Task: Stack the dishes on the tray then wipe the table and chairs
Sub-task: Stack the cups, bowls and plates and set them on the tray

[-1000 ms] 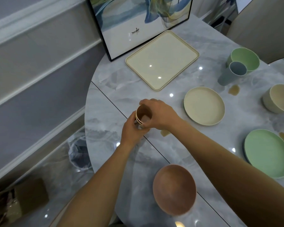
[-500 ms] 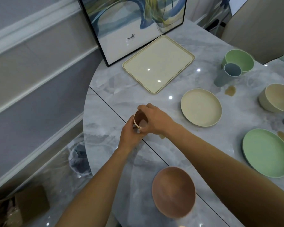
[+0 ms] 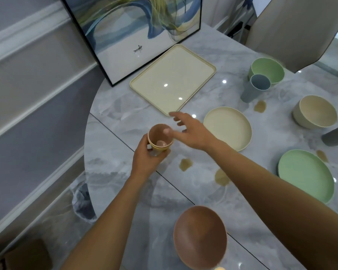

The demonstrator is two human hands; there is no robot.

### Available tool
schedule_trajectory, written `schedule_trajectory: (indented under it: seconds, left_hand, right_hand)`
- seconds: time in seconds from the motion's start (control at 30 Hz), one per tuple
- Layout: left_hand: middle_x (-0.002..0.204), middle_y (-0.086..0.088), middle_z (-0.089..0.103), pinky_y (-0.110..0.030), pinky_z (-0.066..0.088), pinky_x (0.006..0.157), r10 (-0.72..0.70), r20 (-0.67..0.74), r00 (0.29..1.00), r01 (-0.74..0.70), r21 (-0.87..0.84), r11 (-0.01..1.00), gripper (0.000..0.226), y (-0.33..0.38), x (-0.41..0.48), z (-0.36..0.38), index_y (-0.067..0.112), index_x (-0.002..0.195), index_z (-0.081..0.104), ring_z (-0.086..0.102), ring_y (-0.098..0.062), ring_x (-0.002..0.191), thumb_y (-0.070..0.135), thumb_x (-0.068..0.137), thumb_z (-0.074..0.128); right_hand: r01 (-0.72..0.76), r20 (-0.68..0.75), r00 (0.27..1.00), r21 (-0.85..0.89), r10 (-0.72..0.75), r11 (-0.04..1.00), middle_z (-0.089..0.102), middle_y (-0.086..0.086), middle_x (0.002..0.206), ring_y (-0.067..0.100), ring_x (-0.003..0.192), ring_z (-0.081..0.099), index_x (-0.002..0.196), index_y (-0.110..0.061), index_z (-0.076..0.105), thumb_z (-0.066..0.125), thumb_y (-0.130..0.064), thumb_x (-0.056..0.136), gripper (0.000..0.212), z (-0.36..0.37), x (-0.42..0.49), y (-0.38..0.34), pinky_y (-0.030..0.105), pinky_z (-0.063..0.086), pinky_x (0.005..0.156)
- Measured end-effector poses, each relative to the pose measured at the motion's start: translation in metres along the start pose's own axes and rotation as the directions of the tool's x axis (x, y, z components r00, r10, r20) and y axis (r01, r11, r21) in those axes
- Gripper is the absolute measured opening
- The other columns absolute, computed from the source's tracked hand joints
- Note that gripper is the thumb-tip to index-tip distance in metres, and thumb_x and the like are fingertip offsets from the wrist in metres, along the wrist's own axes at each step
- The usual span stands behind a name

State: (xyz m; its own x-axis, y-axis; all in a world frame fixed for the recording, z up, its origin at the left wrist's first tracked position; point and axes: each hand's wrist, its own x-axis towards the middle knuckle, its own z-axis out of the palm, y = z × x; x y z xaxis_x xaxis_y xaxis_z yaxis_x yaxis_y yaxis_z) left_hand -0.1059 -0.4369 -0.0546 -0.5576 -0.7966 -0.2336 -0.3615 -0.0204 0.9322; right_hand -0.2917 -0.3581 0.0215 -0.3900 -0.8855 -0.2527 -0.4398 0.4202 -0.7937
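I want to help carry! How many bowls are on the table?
3: a green bowl at the far side behind the blue cup, a cream bowl by the right edge, a brown bowl nearest the camera. More may sit out of view.

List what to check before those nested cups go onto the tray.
1. Left hand grips the nested cups: ok.
2. Right hand is off the cups, fingers spread: ok.
3. Tray holds nothing: ok.
4. Way from cups to tray: the right hand's fingers reach across it near the tray's near corner: not ok.
5. Cups empty inside: cannot tell.
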Motion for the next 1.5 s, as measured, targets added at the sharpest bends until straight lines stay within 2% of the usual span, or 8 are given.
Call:
schedule_trajectory:
  seconds: [0.23,0.5,0.7,0.87,1.0,1.2,1.33,1.5]
  left_hand:
    - [0.110,0.045,0.061,-0.040,0.059,0.096,0.065,0.032,0.997,-0.067,0.067,0.995,0.067,0.020,0.027,0.017,0.072,0.107,0.053,0.063,0.004,0.108,0.035,0.070,0.095]
    - [0.125,0.023,0.065,-0.028,0.059,0.093,0.145,0.131,0.981,-0.156,0.080,0.984,0.069,0.050,0.063,0.055,0.040,0.130,0.058,0.063,0.000,0.114,0.035,0.072,0.095]
    - [0.125,0.016,0.066,-0.029,0.060,0.092,0.176,0.181,0.968,-0.201,0.129,0.971,0.069,0.056,0.091,0.076,0.031,0.129,0.058,0.065,-0.006,0.113,0.035,0.070,0.096]
    - [0.129,0.015,0.063,-0.031,0.059,0.093,0.231,0.218,0.948,-0.274,0.195,0.942,0.074,0.062,0.102,0.084,0.034,0.132,0.056,0.064,-0.009,0.115,0.039,0.069,0.095]
    - [0.125,0.012,0.060,-0.034,0.059,0.090,0.258,0.213,0.942,-0.308,0.249,0.918,0.072,0.069,0.103,0.092,0.038,0.129,0.055,0.061,-0.005,0.113,0.043,0.066,0.092]
    - [0.120,0.018,0.063,-0.040,0.060,0.081,0.266,0.193,0.944,-0.322,0.381,0.867,0.071,0.080,0.102,0.102,0.039,0.124,0.051,0.063,-0.010,0.105,0.041,0.066,0.092]
    - [0.110,0.016,0.066,-0.036,0.057,0.073,0.274,0.177,0.945,-0.326,0.466,0.822,0.065,0.092,0.100,0.111,0.039,0.120,0.051,0.065,-0.013,0.097,0.040,0.067,0.089]
    - [0.110,0.008,0.068,-0.037,0.055,0.071,0.310,0.174,0.935,-0.353,0.553,0.755,0.065,0.104,0.090,0.128,0.033,0.125,0.055,0.064,-0.020,0.098,0.040,0.069,0.086]
  right_hand:
    - [-0.142,-0.344,0.933,-0.076,0.108,0.987,0.061,0.002,0.127,0.015,0.108,0.061,0.130,-0.021,0.061,0.069,-0.041,0.096,0.041,-0.093,0.000,0.067,0.029,0.047,0.092]
    - [-0.359,-0.640,0.744,-0.139,0.193,0.923,0.051,0.013,0.137,0.029,0.123,0.052,0.129,-0.016,0.061,0.074,-0.025,0.089,0.044,-0.197,0.030,0.127,0.026,0.038,0.096]
    - [-0.529,-0.541,0.765,-0.218,0.349,0.820,0.024,0.011,0.161,0.040,0.146,0.025,0.153,-0.035,0.033,0.077,-0.053,0.083,0.084,-0.221,0.067,0.154,0.055,0.030,0.118]
    - [-0.542,-0.547,0.764,-0.258,0.342,0.800,0.030,0.014,0.151,0.046,0.129,0.045,0.144,-0.023,0.044,0.074,-0.040,0.089,0.066,-0.225,0.077,0.168,0.053,0.045,0.105]
    - [-0.555,-0.538,0.759,-0.239,0.367,0.797,0.027,0.014,0.151,0.044,0.119,0.053,0.145,-0.022,0.044,0.078,-0.034,0.085,0.070,-0.228,0.072,0.168,0.049,0.049,0.101]
    - [-0.344,-0.582,0.764,-0.002,0.279,0.939,0.042,0.009,0.138,0.027,0.106,0.051,0.133,-0.026,0.051,0.084,-0.028,0.076,0.065,-0.231,0.038,0.141,0.039,0.052,0.090]
    - [-0.045,-0.511,0.847,0.208,0.148,0.977,0.055,0.007,0.125,0.018,0.093,0.062,0.127,-0.022,0.054,0.086,-0.019,0.079,0.058,-0.223,-0.004,0.116,0.025,0.057,0.064]
    - [0.109,-0.436,0.899,0.298,0.034,0.948,0.058,0.000,0.114,0.017,0.095,0.063,0.125,-0.014,0.058,0.088,-0.015,0.079,0.055,-0.211,-0.045,0.115,0.032,0.061,0.075]
